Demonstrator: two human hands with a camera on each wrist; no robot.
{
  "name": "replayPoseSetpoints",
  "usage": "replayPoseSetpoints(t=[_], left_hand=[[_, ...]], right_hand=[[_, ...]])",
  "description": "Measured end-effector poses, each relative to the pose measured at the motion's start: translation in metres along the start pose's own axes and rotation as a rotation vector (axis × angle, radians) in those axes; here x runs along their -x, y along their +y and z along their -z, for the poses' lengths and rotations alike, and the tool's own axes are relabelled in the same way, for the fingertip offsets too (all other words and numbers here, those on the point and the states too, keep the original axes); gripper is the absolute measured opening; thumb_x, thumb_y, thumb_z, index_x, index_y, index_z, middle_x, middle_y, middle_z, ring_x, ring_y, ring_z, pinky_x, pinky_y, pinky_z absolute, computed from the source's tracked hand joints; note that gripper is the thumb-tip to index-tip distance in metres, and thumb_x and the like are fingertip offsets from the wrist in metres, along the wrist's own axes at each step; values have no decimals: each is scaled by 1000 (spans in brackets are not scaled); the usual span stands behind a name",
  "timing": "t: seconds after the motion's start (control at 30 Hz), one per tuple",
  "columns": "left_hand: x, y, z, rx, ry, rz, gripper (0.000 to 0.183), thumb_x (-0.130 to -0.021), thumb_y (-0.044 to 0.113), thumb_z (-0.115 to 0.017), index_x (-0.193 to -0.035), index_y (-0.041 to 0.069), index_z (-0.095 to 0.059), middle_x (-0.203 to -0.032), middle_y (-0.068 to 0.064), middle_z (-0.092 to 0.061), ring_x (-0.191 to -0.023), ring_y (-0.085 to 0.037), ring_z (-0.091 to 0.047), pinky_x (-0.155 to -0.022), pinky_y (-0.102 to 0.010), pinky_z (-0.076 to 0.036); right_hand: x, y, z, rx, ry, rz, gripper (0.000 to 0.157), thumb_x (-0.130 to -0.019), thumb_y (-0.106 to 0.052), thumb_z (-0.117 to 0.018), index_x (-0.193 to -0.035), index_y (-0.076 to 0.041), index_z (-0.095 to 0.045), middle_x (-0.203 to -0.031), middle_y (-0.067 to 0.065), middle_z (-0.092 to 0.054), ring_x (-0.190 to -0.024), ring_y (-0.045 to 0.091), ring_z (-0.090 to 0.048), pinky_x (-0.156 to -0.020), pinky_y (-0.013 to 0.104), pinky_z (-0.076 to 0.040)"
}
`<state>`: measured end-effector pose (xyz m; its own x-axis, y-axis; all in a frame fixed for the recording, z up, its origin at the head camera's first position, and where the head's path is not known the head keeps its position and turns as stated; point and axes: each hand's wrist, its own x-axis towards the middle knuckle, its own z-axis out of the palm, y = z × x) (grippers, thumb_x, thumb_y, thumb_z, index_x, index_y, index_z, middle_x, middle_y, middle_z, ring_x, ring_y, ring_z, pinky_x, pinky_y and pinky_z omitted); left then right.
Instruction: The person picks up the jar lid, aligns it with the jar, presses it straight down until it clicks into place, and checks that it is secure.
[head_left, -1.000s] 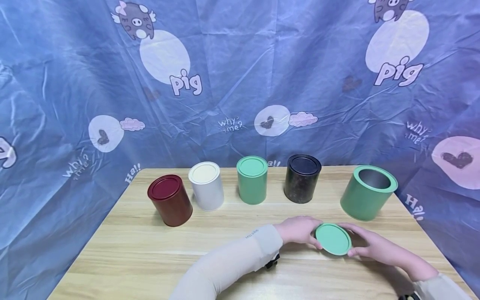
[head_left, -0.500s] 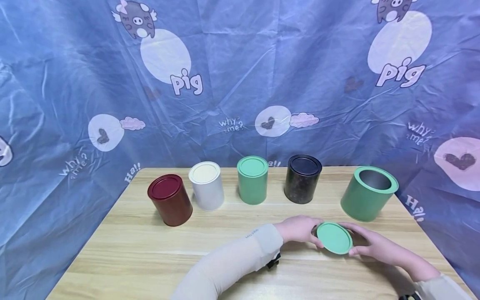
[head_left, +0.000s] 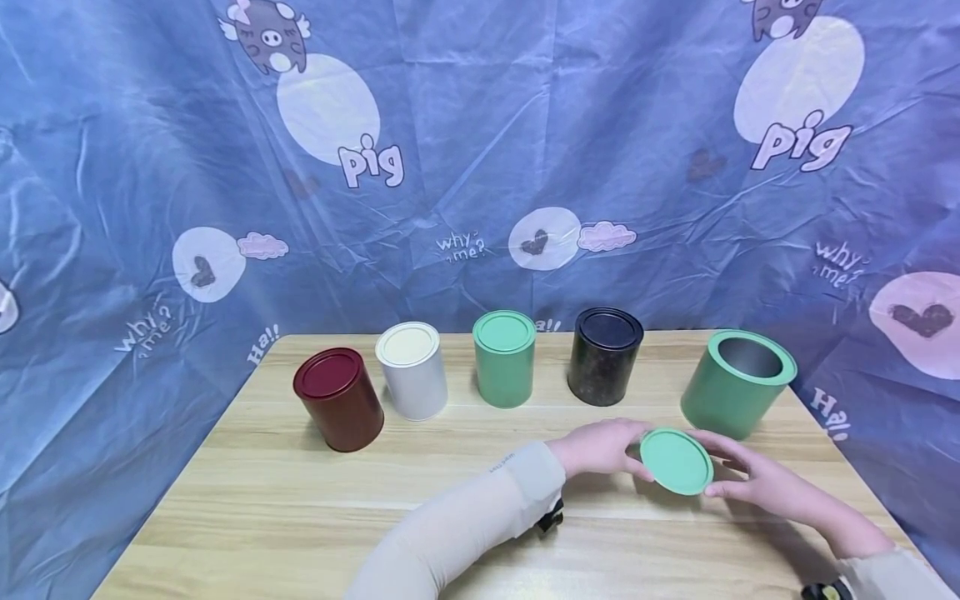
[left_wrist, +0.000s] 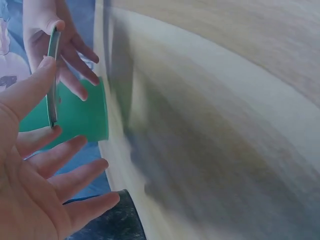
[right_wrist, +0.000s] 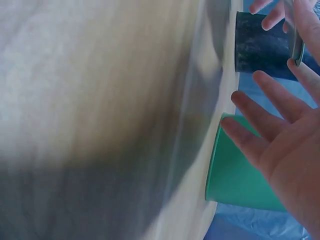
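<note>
Both hands hold a round green can lid (head_left: pixel 677 462) by its edges, raised above the wooden table. My left hand (head_left: pixel 603 448) has its thumb and index finger at the lid's left edge. On the opposite edge are the thumb and index finger of my right hand (head_left: pixel 768 482). The left wrist view shows the lid (left_wrist: pixel 52 77) nearly edge-on, with the other left fingers spread below it. In the right wrist view, the remaining fingers of the right hand (right_wrist: pixel 290 125) are also spread. Behind the right hand stands a lidless wide green can (head_left: pixel 731 396), its dark inside visible.
Lidded cans stand in a row across the table (head_left: pixel 300 517): dark red (head_left: pixel 348 408), white (head_left: pixel 415 383), green (head_left: pixel 505 371) and black (head_left: pixel 603 367). A blue patterned cloth (head_left: pixel 450 167) hangs behind and beside the table.
Both hands have moved the lid slightly up and away, to the right, nearer the open green can. It lay almost still between the two earlier frames. The cans have not moved.
</note>
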<state>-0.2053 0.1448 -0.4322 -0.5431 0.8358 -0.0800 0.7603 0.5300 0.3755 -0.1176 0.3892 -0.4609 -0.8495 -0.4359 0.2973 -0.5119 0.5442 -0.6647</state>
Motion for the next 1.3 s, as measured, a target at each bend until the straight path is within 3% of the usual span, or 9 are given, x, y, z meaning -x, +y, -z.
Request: replayPoseSetpoints(t=[0.23,0.5,0.77,1.07,1.3], left_hand=[[-4,2,6,36,26,10,73,-85,47,-70,-147,22,-41,-145,12,-48,-133,1,-42,-107,-12,-32],[-9,6,12,100,89,0,73,-84,47,-71,-147,23,-41,-146,12,-47,-134,1,-41,-107,-11,-32],[-16,10,15,157,146,-34,75,-84,45,-71,-148,21,-40,-148,9,-46,-135,1,-39,-108,-11,-29],[-21,16,25,228,219,-57,72,-87,44,-69,-149,21,-39,-148,9,-45,-136,-1,-39,-110,-14,-29],[-22,26,28,249,264,-15,68,-91,48,-63,-150,27,-36,-150,11,-42,-138,-2,-36,-111,-16,-29]], right_hand=[[-1,-6,11,9,19,-45,73,-78,3,-73,-143,0,-41,-140,-37,-36,-120,-24,-33,-88,4,-36],[-1,-8,24,12,52,-30,75,-77,7,-72,-144,-2,-41,-139,-36,-39,-119,-22,-35,-88,1,-33],[-1,-11,38,-104,40,-20,72,-78,16,-65,-144,5,-37,-140,-33,-41,-122,-20,-38,-93,0,-33],[-5,-17,54,-121,62,42,74,-77,22,-61,-144,10,-32,-144,-27,-42,-126,-16,-40,-95,1,-35],[-3,-18,64,-98,98,2,74,-79,22,-59,-147,5,-32,-143,-29,-41,-123,-18,-40,-90,2,-39]])
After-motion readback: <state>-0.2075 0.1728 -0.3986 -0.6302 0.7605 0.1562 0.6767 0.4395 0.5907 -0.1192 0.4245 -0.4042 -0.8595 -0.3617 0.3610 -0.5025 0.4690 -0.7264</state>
